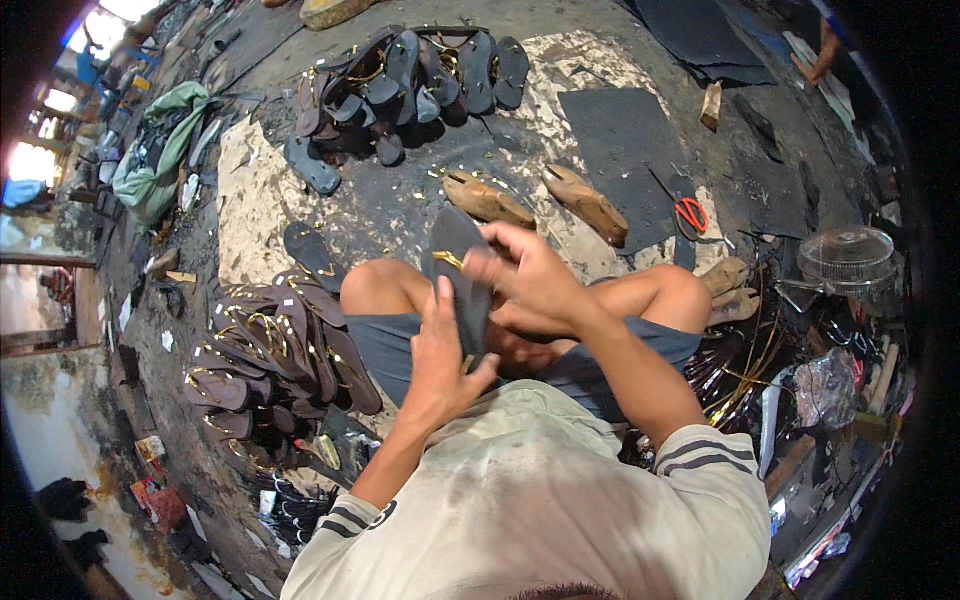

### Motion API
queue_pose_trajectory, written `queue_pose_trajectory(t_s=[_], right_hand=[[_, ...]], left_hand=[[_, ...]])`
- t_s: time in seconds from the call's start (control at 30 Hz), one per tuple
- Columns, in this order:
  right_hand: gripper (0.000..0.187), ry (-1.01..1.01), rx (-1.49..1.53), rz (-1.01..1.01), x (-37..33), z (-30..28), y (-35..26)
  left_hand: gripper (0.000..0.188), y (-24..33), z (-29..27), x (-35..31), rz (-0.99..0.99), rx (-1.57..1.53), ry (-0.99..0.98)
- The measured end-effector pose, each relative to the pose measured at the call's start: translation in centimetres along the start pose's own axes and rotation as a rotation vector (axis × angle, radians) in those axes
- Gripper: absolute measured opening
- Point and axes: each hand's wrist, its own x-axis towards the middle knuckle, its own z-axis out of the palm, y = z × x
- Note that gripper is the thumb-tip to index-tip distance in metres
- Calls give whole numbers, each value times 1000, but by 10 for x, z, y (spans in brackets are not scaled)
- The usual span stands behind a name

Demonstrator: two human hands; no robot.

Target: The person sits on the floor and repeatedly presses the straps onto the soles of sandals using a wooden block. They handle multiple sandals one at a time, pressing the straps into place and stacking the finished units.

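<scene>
Upright above my crossed legs stands a dark sandal (458,230) with a gold strap (447,259) across its upper part. My left hand (438,358) holds its lower end, fingers lying along the sole and thumb near the heel. At the upper right edge, my right hand (532,278) grips the sandal, with its slightly blurred thumb close to the gold strap. Part of the right fingers is hidden behind the sole. Just beyond the sandal lie two wooden shoe lasts, one nearer the middle (490,199) and one farther right (588,204).
Brown sandals with gold straps (270,340) are heaped at my left knee. More dark sandals (405,75) stand clustered at the far side. Orange-handled scissors (690,214) rest by a black sheet (620,130). At right are a fan (848,258) and clutter; another person's limb (822,58) shows far right.
</scene>
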Motion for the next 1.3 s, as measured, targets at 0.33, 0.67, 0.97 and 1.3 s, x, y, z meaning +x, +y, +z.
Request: queue_pose_trajectory(t_s=[0.33,0.67,0.97,1.3], right_hand=[[65,318,-745,244,108,-83,154],[64,113,69,-65,-50,31,-6],[69,408,-419,-507,-46,75,-14],[68,473,-393,-768,-56,96,-2]], left_hand=[[37,-50,-62,28,-318,-1073,376],[40,-78,-77,78,-131,-210,650],[55,-71,-62,32,169,-578,385],[59,21,-117,90,323,-1480,305]])
